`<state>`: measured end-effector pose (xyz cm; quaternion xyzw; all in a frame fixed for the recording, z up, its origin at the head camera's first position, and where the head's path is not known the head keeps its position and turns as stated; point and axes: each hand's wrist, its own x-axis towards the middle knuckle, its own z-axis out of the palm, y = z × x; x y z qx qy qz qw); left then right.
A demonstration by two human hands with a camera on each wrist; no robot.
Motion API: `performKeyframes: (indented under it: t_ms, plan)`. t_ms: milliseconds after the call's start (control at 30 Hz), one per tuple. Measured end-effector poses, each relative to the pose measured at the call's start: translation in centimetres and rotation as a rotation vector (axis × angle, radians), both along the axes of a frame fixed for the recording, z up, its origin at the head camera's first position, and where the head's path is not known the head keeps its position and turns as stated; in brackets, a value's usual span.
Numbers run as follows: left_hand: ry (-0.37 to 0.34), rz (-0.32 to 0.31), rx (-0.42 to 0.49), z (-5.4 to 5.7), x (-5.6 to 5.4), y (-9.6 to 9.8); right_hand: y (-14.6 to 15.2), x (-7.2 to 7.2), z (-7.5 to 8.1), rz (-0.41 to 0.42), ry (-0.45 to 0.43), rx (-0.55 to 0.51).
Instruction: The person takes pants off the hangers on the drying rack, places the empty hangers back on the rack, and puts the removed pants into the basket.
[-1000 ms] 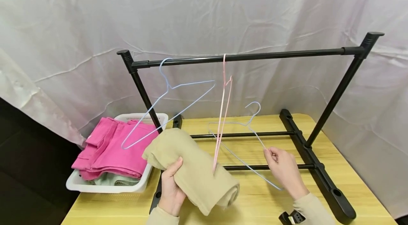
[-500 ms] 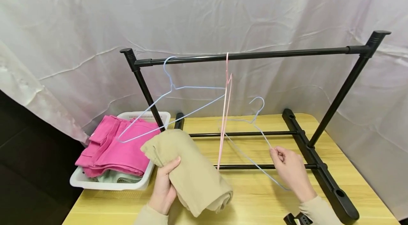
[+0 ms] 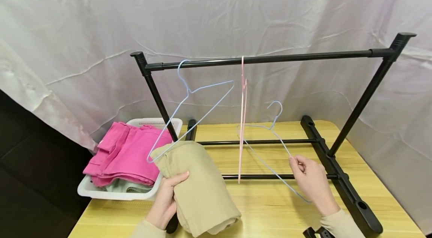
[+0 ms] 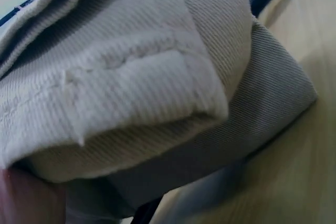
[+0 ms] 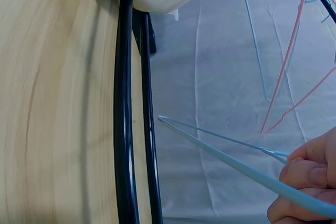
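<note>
My left hand (image 3: 165, 196) grips a folded khaki garment (image 3: 202, 193), thumb on top and the other fingers hidden beneath. In the left wrist view, the khaki garment (image 4: 131, 87) shows ribbed twill and a stitched edge. My right hand (image 3: 312, 183) pinches one arm of a blue wire hanger (image 3: 281, 139). That hanger is off the rail, tilted, with its hook up and its lower bar slanting towards me. In the right wrist view, curled fingers (image 5: 310, 177) hold the blue hanger (image 5: 241, 167).
A black rack (image 3: 287, 58) stands on the wooden table (image 3: 270, 211). From its rail hang another blue hanger (image 3: 209, 112), partly in front of the garment, and a pink hanger (image 3: 241, 125), nearly edge-on. At left, a white basket (image 3: 101, 193) holds pink folded clothing (image 3: 131, 155) and pale green cloth.
My left hand and the khaki garment have moved left and down, away from the pink hanger. The hanging blue and pink hangers have swung. My right hand has shifted slightly right with its hanger.
</note>
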<state>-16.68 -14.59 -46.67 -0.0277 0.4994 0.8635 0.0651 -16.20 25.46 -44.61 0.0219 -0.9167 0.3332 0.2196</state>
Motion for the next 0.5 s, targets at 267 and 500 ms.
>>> performKeyframes:
  t_ms: [267,500]
  plan:
    - [-0.034,0.008,-0.063,-0.1,0.4,-2.0,-0.2,0.0,0.1,0.008,-0.001,-0.009]
    - [-0.058,-0.108,-0.103,0.9,0.4,-3.8,-0.3,0.1,0.1,0.014,0.014,-0.005]
